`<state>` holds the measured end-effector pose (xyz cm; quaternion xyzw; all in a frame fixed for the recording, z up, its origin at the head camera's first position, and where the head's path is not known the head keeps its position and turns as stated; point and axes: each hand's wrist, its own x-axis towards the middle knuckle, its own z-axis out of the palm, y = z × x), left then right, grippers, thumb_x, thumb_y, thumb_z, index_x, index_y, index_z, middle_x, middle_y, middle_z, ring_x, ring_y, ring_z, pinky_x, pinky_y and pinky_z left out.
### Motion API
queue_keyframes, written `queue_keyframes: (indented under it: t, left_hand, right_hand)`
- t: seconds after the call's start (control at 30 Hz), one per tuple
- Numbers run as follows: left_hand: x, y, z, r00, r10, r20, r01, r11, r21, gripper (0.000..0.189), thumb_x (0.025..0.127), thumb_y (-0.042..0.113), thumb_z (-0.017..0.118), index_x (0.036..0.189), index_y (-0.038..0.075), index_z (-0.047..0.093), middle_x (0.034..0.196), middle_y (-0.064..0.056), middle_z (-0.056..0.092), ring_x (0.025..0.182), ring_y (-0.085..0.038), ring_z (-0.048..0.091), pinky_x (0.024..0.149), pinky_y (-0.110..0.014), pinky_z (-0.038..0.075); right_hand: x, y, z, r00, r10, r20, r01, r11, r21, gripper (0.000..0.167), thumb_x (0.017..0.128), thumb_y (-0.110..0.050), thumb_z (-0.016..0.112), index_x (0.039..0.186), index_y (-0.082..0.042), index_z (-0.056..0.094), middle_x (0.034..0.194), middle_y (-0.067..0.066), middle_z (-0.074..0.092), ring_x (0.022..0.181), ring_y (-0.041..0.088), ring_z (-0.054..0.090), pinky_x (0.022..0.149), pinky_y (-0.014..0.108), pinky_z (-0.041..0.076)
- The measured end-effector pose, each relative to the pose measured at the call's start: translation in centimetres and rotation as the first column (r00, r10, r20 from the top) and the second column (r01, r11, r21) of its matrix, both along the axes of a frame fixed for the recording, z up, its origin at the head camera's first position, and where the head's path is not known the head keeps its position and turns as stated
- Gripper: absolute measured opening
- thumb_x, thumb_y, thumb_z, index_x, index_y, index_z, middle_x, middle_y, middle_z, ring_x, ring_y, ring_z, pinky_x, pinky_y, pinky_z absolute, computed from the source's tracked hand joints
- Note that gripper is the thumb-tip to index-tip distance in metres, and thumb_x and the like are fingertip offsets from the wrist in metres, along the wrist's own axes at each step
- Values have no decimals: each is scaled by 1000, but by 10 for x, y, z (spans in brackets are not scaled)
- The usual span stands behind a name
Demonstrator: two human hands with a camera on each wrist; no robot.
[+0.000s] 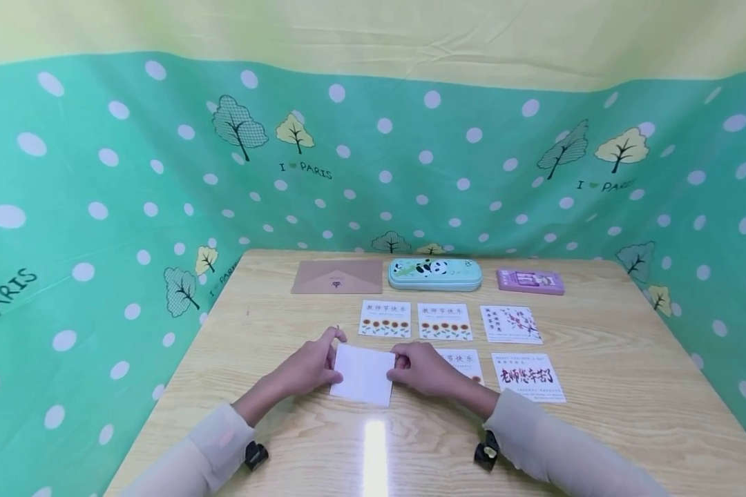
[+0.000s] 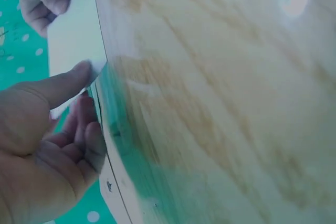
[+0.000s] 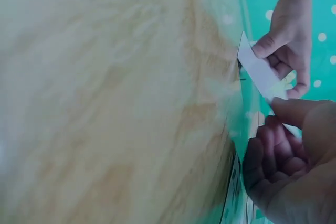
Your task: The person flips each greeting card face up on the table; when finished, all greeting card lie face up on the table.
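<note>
A white card point(image 1: 363, 375) with its blank face showing is held between both hands over the front middle of the table. My left hand point(image 1: 311, 362) pinches its left edge, thumb on the near face and fingers behind, as the left wrist view shows. At the right edge my right hand point(image 1: 419, 370) pinches it the same way. Beyond the hands lie two sunflower cards point(image 1: 385, 319) side by side. A third sunflower card point(image 1: 466, 360) is partly hidden behind my right hand and forearm.
Right of these are a plum-blossom card point(image 1: 511, 324) and a card with large dark red characters point(image 1: 528, 377). Along the back stand a brown envelope point(image 1: 338, 277), a light-blue panda pencil case point(image 1: 435, 275) and a purple box point(image 1: 530, 281). The wooden table point(image 1: 224, 359) meets a green dotted curtain point(image 1: 323, 200).
</note>
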<state>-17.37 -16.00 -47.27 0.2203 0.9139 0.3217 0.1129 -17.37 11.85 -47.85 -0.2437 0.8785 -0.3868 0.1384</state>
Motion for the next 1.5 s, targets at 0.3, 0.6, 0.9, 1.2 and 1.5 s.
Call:
queue_keyframes:
  t: [0.3,0.6,0.9,1.2,1.5]
  left_hand:
    - [-4,5,2,977,52,-206,-44,998,46,14,87,12,79,94,9,68,78,4,67,69,-2,58,63,-18,51]
    - [-4,8,3,974,92,-206,-69,991,116,15,87,2,76,89,16,73,84,0,72,76,-6,63,69,-17,54]
    - [-4,9,4,991,123,-49,-118,987,105,20,97,7,64,100,21,78,106,-2,77,64,-6,55,58,-21,48]
    - [-8,12,-3,999,-25,-26,26,998,56,30,96,21,70,125,14,72,92,7,70,79,-3,58,69,-20,51]
    - [-11,17,-12,993,-121,-6,121,993,-3,49,89,18,78,136,10,66,83,11,62,74,-3,54,68,-20,49]
  right_hand:
    - [-11,9,4,990,-28,140,51,985,-163,19,99,-20,67,82,-10,68,67,5,68,59,9,59,56,21,48]
    - [-13,20,10,974,-44,223,92,974,-208,22,102,-10,57,113,-7,75,90,16,75,79,21,72,73,31,61]
    - [-12,25,11,988,-49,144,66,992,-112,15,100,-23,66,104,-14,77,84,3,74,76,17,69,69,28,58]
    - [-13,25,3,1000,-13,-14,13,998,54,33,91,-19,76,123,-11,70,78,-11,65,60,5,53,61,22,47]
    - [-13,22,-1,1000,0,-16,3,989,147,45,89,-20,79,131,-11,67,71,-10,61,58,5,52,55,20,42]
